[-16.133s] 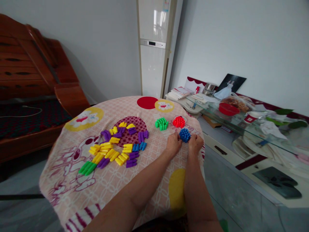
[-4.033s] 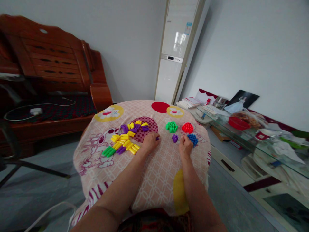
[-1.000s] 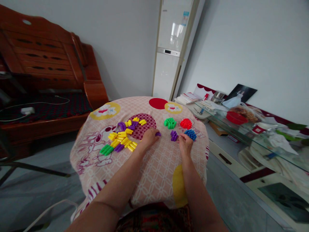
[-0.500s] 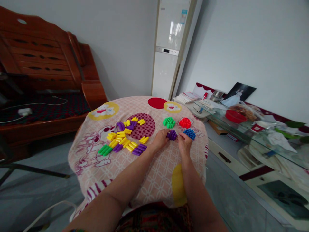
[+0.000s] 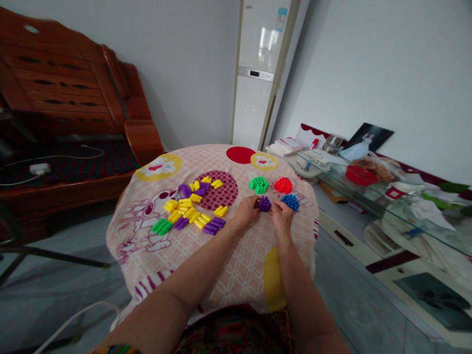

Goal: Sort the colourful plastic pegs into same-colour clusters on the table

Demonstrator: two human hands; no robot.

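On the round table with a pink patterned cloth [image 5: 221, 265], my left hand [image 5: 246, 212] and my right hand [image 5: 282, 216] press in on a small purple cluster of peg blocks [image 5: 264, 203] from either side, fingers curled around it. Just beyond stand a green cluster [image 5: 258, 184], a red cluster [image 5: 283, 185] and a blue cluster [image 5: 290, 201]. To the left lies a loose heap of yellow and purple pegs [image 5: 190, 211], with a few green pegs [image 5: 161, 226] at its near left end.
A dark wooden bench [image 5: 66, 123] stands at the left with a white charger and cable on it. A tall white air conditioner [image 5: 254, 73] is behind the table. A cluttered glass-topped low cabinet [image 5: 376, 196] runs along the right wall.
My left hand has come over from the loose heap to the purple cluster. Both hands now close on it, and the cluster has grown.
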